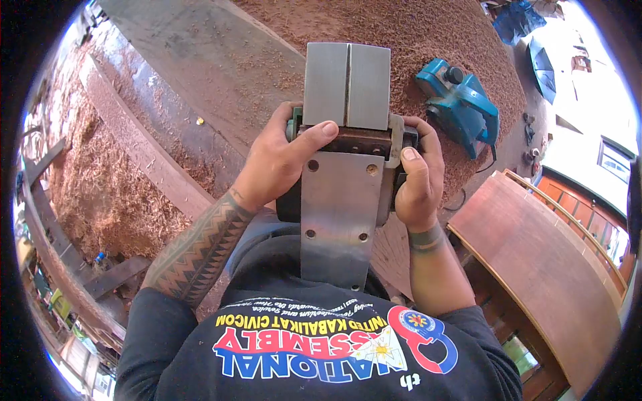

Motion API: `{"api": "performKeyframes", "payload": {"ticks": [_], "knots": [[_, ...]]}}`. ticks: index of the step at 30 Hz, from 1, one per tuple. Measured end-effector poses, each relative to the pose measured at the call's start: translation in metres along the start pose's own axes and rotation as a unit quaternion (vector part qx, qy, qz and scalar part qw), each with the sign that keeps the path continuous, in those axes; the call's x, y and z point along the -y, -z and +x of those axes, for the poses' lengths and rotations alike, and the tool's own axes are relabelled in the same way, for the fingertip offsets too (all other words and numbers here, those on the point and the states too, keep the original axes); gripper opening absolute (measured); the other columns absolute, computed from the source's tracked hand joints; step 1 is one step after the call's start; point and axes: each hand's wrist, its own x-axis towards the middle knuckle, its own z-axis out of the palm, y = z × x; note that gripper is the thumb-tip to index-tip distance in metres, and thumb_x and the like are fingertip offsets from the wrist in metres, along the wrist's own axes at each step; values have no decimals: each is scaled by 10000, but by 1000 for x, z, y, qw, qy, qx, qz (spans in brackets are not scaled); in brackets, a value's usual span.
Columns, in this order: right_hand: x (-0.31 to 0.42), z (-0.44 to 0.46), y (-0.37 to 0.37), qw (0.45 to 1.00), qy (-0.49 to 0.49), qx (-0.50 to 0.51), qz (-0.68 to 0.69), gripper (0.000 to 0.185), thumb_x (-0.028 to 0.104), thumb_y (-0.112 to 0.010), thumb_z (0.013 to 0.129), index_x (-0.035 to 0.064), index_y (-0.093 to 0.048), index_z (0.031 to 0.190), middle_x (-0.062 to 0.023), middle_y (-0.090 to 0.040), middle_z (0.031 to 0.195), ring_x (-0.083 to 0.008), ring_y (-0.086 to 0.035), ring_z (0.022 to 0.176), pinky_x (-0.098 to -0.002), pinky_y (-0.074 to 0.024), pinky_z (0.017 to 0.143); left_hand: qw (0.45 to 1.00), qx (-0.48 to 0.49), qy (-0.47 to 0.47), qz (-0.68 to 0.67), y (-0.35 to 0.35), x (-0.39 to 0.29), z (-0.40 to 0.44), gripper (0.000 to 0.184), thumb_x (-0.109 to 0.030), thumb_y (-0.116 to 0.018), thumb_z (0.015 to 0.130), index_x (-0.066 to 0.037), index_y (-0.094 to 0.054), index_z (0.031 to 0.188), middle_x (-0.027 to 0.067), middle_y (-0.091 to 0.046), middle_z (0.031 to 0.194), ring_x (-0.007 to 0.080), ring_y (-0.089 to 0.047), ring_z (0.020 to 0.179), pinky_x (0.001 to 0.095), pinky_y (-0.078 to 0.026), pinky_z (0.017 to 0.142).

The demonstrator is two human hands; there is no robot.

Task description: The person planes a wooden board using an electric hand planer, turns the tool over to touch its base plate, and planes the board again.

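Observation:
An electric hand planer (341,204) is turned over in front of my chest, its flat metal sole facing up. My left hand (284,150) grips its left side, with the thumb lying across the edge of the dark cutter opening (354,142). On the opposite side my right hand (421,177) is wrapped round the body, thumb upright beside the opening. Beyond the opening the grooved front plate (348,83) points away from me. Most of the planer's body is hidden beneath the sole.
A second, teal planer (461,103) lies on the wood shavings (428,33) at the right. A wide board (200,60) runs diagonally at upper left, with a narrower plank (137,130) beside it. At lower right stands a brown wooden panel (535,247).

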Motion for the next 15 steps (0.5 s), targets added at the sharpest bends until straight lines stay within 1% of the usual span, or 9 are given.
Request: {"api": "performKeyframes", "payload": {"ticks": [3, 6, 9, 12, 15], "knots": [[1, 0, 0, 1000, 4, 4, -2, 544, 262, -487, 1013, -56, -561, 1448, -121, -731, 1209, -165, -667, 1073, -320, -525, 979, 1000, -8, -27, 8, -1, -1, 0, 611, -507, -798, 1017, 12, -660, 1309, 102, -738, 1130, 158, -689, 1024, 327, -574, 908], [3, 0, -3, 999, -18, -1, 31, 547, 266, -486, 1010, -60, -566, 1442, -125, -730, 1212, -169, -668, 1074, -319, -525, 979, 1000, 0, -13, -19, 0, 1, 1, 611, -501, -803, 1015, 17, -658, 1303, 104, -736, 1130, 161, -689, 1025, 333, -576, 904], [9, 1, -4, 1000, -8, 3, 13, 547, 268, -483, 1008, -64, -572, 1434, -129, -730, 1212, -174, -672, 1078, -317, -527, 978, 999, 6, -41, -19, 1, 7, 4, 612, -499, -805, 1012, 20, -653, 1299, 100, -727, 1120, 157, -686, 1023, 329, -577, 900], [10, 1, -5, 1000, -3, 5, 5, 546, 266, -478, 1007, -69, -577, 1428, -138, -731, 1222, -177, -676, 1086, -317, -530, 973, 999, 12, -10, -37, 3, 9, 4, 612, -498, -805, 1011, 17, -650, 1302, 94, -714, 1111, 152, -684, 1026, 323, -577, 906], [7, 2, -4, 1000, 8, 1, -13, 540, 263, -474, 1013, -63, -578, 1432, -139, -733, 1239, -169, -678, 1086, -314, -532, 971, 999, 4, -28, -44, 1, 7, 4, 617, -496, -803, 1011, 24, -648, 1305, 88, -707, 1105, 145, -684, 1022, 320, -579, 902]]}}
